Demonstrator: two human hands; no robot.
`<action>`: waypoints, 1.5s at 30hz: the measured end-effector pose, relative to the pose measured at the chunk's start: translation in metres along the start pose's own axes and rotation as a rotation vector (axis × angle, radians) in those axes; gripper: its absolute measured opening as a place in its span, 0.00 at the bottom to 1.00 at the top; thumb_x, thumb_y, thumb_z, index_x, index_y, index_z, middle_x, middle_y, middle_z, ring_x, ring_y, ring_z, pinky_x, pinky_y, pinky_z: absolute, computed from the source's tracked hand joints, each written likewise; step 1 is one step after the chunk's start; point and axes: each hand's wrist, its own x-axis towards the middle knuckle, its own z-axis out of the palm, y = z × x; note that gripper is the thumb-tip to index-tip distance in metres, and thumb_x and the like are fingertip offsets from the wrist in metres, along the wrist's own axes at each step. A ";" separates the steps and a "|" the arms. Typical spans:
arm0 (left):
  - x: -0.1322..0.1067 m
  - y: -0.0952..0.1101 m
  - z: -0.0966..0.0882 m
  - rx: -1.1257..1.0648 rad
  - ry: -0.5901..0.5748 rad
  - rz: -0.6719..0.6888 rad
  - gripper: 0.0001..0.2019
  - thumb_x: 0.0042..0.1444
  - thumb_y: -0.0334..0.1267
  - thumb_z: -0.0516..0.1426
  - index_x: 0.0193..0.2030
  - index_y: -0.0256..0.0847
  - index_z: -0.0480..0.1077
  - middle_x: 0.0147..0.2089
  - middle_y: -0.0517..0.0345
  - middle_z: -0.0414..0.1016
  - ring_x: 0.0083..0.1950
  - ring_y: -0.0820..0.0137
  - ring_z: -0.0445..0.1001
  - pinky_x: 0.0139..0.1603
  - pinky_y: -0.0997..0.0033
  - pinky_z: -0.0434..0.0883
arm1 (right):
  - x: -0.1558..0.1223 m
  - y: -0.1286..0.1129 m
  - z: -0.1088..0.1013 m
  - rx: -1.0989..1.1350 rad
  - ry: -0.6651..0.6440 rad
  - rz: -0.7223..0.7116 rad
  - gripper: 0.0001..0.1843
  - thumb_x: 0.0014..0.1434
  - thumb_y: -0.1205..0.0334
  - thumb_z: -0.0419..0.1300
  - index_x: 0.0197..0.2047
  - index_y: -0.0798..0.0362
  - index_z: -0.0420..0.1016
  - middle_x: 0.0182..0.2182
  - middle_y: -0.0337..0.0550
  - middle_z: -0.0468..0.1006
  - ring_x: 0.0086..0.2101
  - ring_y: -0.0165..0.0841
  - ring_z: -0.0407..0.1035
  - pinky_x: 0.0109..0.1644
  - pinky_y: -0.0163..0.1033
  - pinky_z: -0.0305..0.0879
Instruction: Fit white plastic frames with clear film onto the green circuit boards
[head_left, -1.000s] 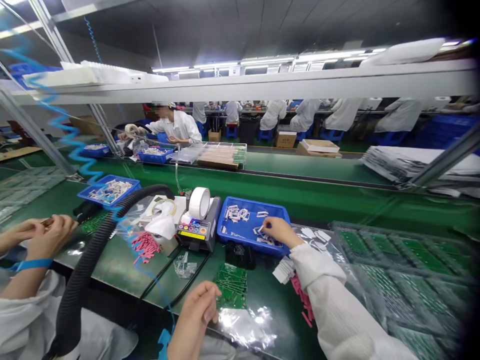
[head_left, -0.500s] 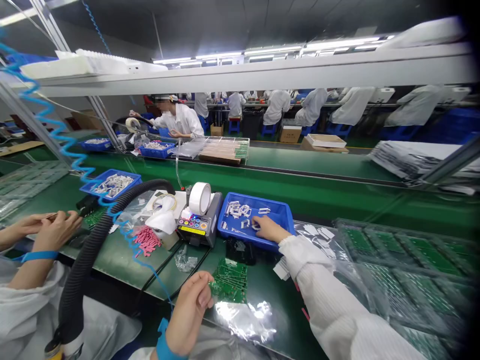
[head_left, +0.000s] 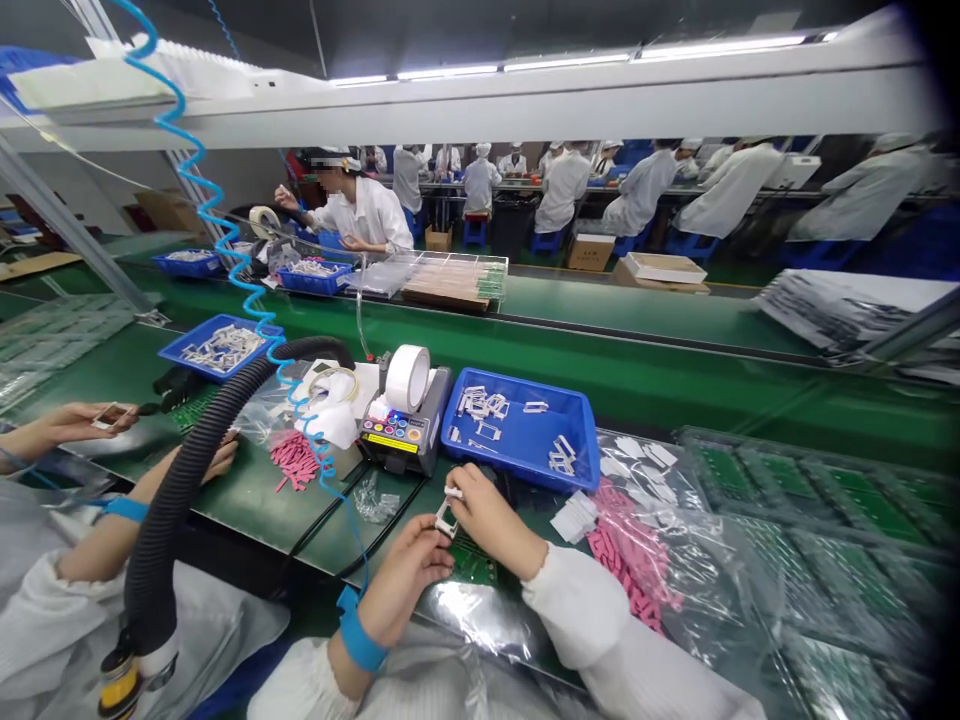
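Between both hands: one white frame, pinched at each end

White frame (head_left: 445, 524) is over the surface (head_left: 259, 505), just beside the green boards (head_left: 474, 563) as I see it; height above them unclear from where I stand. Left hand (head_left: 411, 562) has its near, lower end; right hand (head_left: 484, 510) is at its far, upper end. Long axis seems to slant up and away, left fingers to right ones. Neither hand is nearer: both touch it. Grip, both sides: narrow, fingers closed on the frame. Can't tell if the white bit at the right fingertips is part of it or separate.

Counts, going outward:
Held frame: 1.
Blue tray (head_left: 525, 430) just beyond the right hand: 1. White frames (head_left: 484, 403) inside overlap, no reliable count; one lies alone toward the far side.
Tape machine (head_left: 401, 445) left of the tray: 1, with 1 tape roll (head_left: 409, 378) on it.
Pink strips: 2 heaps, left heap (head_left: 294, 460) and right heap (head_left: 626, 545), the latter partly under clear film.
Green boards: stacked, can't count.
Co-worker, far left: one co-worker hand (head_left: 75, 422) holds 1 similar frame (head_left: 112, 408).
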 end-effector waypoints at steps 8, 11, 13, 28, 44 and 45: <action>-0.002 0.006 -0.006 -0.031 0.087 0.056 0.29 0.53 0.33 0.57 0.60 0.37 0.51 0.35 0.52 0.77 0.33 0.70 0.76 0.40 0.67 0.69 | 0.002 0.009 0.008 -0.089 0.039 -0.041 0.10 0.62 0.66 0.53 0.40 0.53 0.75 0.41 0.49 0.74 0.42 0.40 0.68 0.46 0.45 0.63; -0.008 0.010 -0.007 0.045 0.050 0.058 0.27 0.55 0.39 0.57 0.60 0.36 0.54 0.33 0.51 0.78 0.30 0.70 0.75 0.35 0.69 0.69 | -0.011 0.006 0.003 -0.089 0.105 -0.063 0.11 0.62 0.63 0.53 0.44 0.51 0.76 0.49 0.52 0.71 0.49 0.43 0.64 0.52 0.51 0.58; -0.011 0.011 -0.005 -0.011 -0.055 -0.010 0.21 0.56 0.44 0.56 0.52 0.34 0.63 0.33 0.49 0.78 0.33 0.68 0.76 0.35 0.69 0.69 | -0.025 0.000 0.004 -0.068 0.122 -0.143 0.12 0.63 0.61 0.53 0.47 0.47 0.75 0.51 0.49 0.70 0.50 0.41 0.62 0.53 0.50 0.58; -0.018 -0.006 -0.003 -0.296 -0.177 -0.268 0.14 0.58 0.36 0.55 0.50 0.35 0.68 0.34 0.53 0.75 0.31 0.73 0.75 0.31 0.76 0.69 | -0.071 0.090 -0.021 -0.354 0.137 0.119 0.18 0.58 0.69 0.52 0.50 0.55 0.74 0.46 0.54 0.77 0.41 0.45 0.68 0.44 0.52 0.61; -0.086 -0.001 -0.150 -0.574 0.417 -0.039 0.09 0.60 0.30 0.50 0.44 0.34 0.68 0.33 0.50 0.78 0.25 0.71 0.76 0.26 0.73 0.73 | -0.070 0.054 -0.036 -0.096 0.406 -0.124 0.16 0.62 0.60 0.51 0.52 0.52 0.67 0.42 0.51 0.72 0.42 0.40 0.69 0.44 0.45 0.68; -0.092 0.002 -0.167 -0.648 0.523 0.047 0.09 0.61 0.29 0.48 0.43 0.33 0.69 0.31 0.50 0.78 0.24 0.72 0.75 0.25 0.74 0.73 | -0.065 0.036 -0.038 0.029 0.377 -0.143 0.16 0.62 0.61 0.51 0.53 0.50 0.66 0.42 0.49 0.71 0.40 0.37 0.70 0.41 0.43 0.70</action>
